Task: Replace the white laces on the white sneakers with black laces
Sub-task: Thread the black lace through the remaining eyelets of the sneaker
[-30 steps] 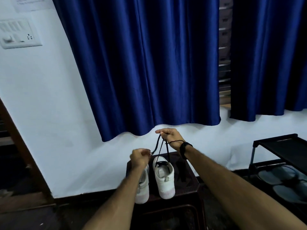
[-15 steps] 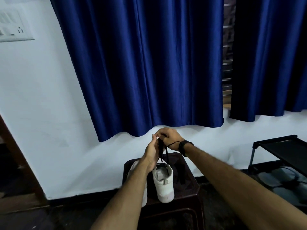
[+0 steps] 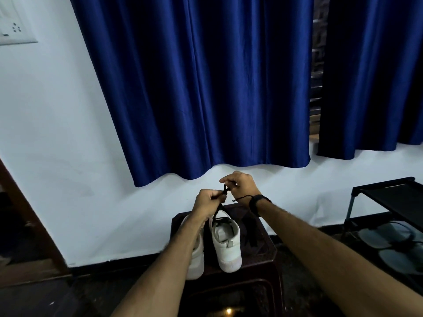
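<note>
I am seeing two bare forearms reaching out from the bottom edge, with no sleeves covering either one as far as the view goes. Fine hair is showing along both forearms. The left hand (image 3: 206, 205) is wearing nothing: no ring, band or glove that I can make out. Just behind the right hand (image 3: 240, 186), the wrist is wearing a black wristband (image 3: 257, 202), broad and dark, wrapping fully around; whether it has a face or display I cannot tell. Right beside that band, on the hand's side, a thin black thread (image 3: 242, 198) is looping round the same wrist.
</note>
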`<state>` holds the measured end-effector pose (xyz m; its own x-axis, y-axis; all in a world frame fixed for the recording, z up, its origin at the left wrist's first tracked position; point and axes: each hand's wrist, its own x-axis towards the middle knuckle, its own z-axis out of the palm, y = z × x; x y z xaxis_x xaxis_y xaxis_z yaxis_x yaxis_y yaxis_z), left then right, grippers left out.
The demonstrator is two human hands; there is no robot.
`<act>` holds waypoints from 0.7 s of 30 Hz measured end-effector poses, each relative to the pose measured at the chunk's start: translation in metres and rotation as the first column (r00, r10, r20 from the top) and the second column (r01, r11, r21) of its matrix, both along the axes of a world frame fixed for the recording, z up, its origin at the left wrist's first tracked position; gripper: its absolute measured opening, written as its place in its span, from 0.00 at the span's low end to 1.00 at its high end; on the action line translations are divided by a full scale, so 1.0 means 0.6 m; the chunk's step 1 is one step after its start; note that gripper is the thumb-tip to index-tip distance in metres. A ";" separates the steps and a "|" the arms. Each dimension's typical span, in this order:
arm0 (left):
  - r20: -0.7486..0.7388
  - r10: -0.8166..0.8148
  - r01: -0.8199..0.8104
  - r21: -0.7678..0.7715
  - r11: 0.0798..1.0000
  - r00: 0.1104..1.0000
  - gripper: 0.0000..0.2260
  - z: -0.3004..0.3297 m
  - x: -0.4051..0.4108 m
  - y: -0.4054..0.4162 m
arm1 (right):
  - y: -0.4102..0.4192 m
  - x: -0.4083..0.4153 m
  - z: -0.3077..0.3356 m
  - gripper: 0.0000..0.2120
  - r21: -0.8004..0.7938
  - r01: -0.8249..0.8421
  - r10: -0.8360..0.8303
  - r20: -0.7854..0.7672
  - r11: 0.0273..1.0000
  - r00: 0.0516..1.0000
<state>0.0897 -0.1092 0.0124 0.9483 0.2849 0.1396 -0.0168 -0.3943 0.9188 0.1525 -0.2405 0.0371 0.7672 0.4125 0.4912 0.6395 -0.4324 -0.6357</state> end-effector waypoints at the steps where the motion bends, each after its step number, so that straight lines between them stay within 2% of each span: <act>1: -0.027 0.011 -0.007 0.145 0.989 1.000 0.06 0.006 0.002 0.003 | -0.001 0.002 -0.003 0.11 0.018 0.019 -0.019 -0.009 1.000 1.000; 4: -0.058 0.058 -0.026 0.448 0.894 0.997 0.13 0.024 0.002 0.003 | -0.011 -0.003 -0.022 0.09 0.103 0.109 -0.105 -0.047 0.989 0.993; 5: -0.064 0.087 -0.041 0.525 0.850 0.994 0.14 0.031 0.001 0.002 | -0.016 -0.008 -0.034 0.08 0.150 0.145 -0.134 -0.081 0.978 0.988; 7: -0.090 0.129 -0.035 0.674 0.738 0.988 0.07 0.047 0.002 -0.001 | -0.023 -0.025 -0.066 0.07 0.238 0.213 -0.168 -0.194 0.948 0.966; 8: -0.111 0.129 -0.010 0.714 0.700 0.985 0.05 0.053 0.003 -0.004 | -0.024 -0.034 -0.083 0.08 0.274 0.239 -0.173 -0.246 0.932 0.954; 10: -0.153 0.115 0.036 0.740 0.671 0.981 0.06 0.062 0.011 -0.007 | -0.017 -0.049 -0.112 0.08 0.343 0.269 -0.155 -0.325 0.900 0.933; 12: -0.201 0.100 0.079 0.724 0.685 0.974 0.05 0.069 0.017 -0.012 | 0.001 -0.054 -0.131 0.08 0.400 0.286 -0.129 -0.376 0.871 0.918; 14: -0.226 0.072 0.091 0.633 0.769 0.971 0.02 0.069 0.024 -0.007 | 0.019 -0.056 -0.137 0.07 0.468 0.299 -0.068 -0.448 0.832 0.891; 18: -0.158 0.109 -0.039 0.389 0.920 0.981 0.02 0.062 0.017 0.001 | 0.043 -0.057 -0.130 0.10 0.564 0.263 0.064 -0.494 0.783 0.867; 21: -0.122 0.169 -0.136 0.244 0.960 0.978 0.03 0.048 0.011 0.003 | 0.039 -0.066 -0.118 0.15 0.551 0.192 0.110 -0.468 0.812 0.877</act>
